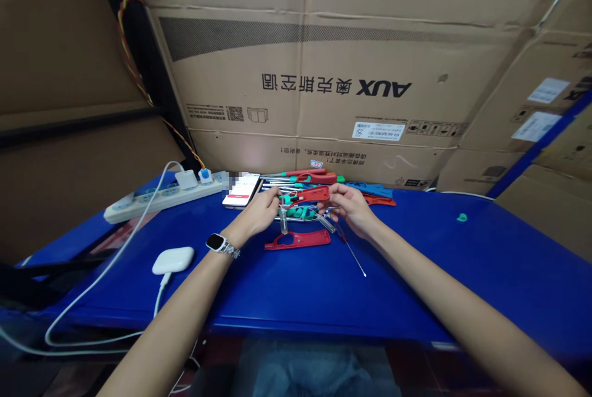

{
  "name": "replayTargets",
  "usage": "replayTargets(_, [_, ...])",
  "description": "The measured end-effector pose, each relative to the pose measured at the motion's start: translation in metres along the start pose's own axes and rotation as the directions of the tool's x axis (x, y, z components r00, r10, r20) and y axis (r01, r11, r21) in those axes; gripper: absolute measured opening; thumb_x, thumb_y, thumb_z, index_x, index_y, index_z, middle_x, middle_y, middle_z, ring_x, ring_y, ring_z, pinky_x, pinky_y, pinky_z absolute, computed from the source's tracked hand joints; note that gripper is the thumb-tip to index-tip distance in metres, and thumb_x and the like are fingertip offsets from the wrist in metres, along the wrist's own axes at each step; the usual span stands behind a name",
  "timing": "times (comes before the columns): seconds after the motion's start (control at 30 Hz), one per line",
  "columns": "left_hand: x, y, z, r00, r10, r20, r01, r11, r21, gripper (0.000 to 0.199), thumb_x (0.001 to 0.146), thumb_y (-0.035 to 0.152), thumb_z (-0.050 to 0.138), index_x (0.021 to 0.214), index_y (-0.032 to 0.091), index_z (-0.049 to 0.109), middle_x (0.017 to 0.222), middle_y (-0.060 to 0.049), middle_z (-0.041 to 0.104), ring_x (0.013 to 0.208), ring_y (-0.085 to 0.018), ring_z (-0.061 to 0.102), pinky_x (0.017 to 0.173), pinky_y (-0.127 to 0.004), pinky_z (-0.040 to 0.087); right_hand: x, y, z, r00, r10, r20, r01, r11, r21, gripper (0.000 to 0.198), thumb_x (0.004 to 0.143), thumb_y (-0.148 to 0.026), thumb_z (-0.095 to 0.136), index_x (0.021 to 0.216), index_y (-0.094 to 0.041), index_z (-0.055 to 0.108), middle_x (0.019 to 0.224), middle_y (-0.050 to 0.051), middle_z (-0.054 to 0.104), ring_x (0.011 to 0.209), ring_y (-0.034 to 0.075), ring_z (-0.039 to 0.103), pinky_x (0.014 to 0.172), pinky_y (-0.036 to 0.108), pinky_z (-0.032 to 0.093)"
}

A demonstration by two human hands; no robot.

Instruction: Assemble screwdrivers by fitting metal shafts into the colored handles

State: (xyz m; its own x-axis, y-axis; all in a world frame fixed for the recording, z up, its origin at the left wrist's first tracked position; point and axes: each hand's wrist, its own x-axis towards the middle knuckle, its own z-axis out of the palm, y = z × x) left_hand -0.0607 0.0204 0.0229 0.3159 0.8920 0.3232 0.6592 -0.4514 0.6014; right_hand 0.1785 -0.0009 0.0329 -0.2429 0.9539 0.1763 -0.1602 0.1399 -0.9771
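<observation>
Brown cardboard (324, 52), corrugated & creased, fills the bkgd; its print's upside down, edges cut off by the frame. Below it, smooth glossy blue table (416, 286), right side running out of view. Bare forearms cut off at bottom. L hand (259, 209), metal-link watch (222, 244) on wrist, has thumb & fingers pinched at the L end of a red plastic shell (317, 194); R hand (355, 207) has thumb & fingertips on its R end, other fingers loosely curled. Shell's held just above table, approx. centre; ends hidden by fingers, small green/black insert hard to make out. White power strip (152, 201) at L, plug covering some sockets. Behind the hands, pile of red/green handles (319, 177) w/ metal rods, partly blocked. Phone (247, 187) beside L hand, part pixelated. Matching flat red half (303, 239), w/ oval hole, lies nearer. Rounded white case (173, 259), cabled. Clear tube (283, 222) below L fingers, contents unclear. Thin rod (355, 256) near R hand. Tiny green bit (461, 217), far R.
</observation>
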Motion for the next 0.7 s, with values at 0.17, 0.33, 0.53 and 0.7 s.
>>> replayTargets(0.17, [0.003,-0.006,0.001,0.999,-0.025,0.048,0.031,0.992,-0.124,0.017,0.084,0.022,0.032,0.076,0.02,0.046,0.069,0.0,0.051,0.065,-0.018,0.048,0.063,-0.03,0.037,0.004,0.001,0.002,1.0,0.008,0.022,-0.008,1.0,-0.001,0.029,0.065,-0.037,0.073,0.075,-0.02,0.051,0.064,0.002,0.069,0.054,0.016,0.065,0.041,0.02,0.038])
replayTargets(0.33, [0.005,-0.009,0.005,0.995,-0.055,0.084,0.074,0.967,-0.242,0.014,0.083,0.023,0.034,0.074,0.021,0.044,0.064,0.002,0.045,0.063,-0.016,0.044,0.061,-0.028,0.037,0.008,-0.004,0.011,0.997,0.0,0.078,-0.004,0.998,0.058,0.021,0.065,-0.031,0.064,0.074,-0.022,0.047,0.059,-0.001,0.064,0.051,0.014,0.06,0.04,0.02,0.036])
replayTargets(0.53, [0.004,-0.006,0.008,0.993,-0.081,0.083,0.099,0.968,-0.232,0.015,0.083,0.02,0.031,0.076,0.021,0.044,0.061,0.004,0.043,0.058,-0.015,0.041,0.059,-0.027,0.034,0.005,-0.003,0.021,0.999,0.006,0.044,-0.013,0.989,0.146,0.019,0.069,-0.033,0.059,0.079,-0.023,0.046,0.058,-0.002,0.059,0.052,0.014,0.055,0.039,0.022,0.035])
replayTargets(0.7, [0.002,-0.003,0.011,0.996,-0.084,0.022,0.086,0.987,-0.133,0.018,0.086,0.019,0.031,0.077,0.021,0.047,0.063,0.002,0.048,0.061,-0.017,0.047,0.06,-0.029,0.035,-0.004,0.002,0.027,0.995,0.095,0.032,-0.1,0.964,0.246,0.027,0.078,-0.046,0.058,0.086,-0.023,0.047,0.068,-0.001,0.058,0.055,0.014,0.056,0.042,0.023,0.038])
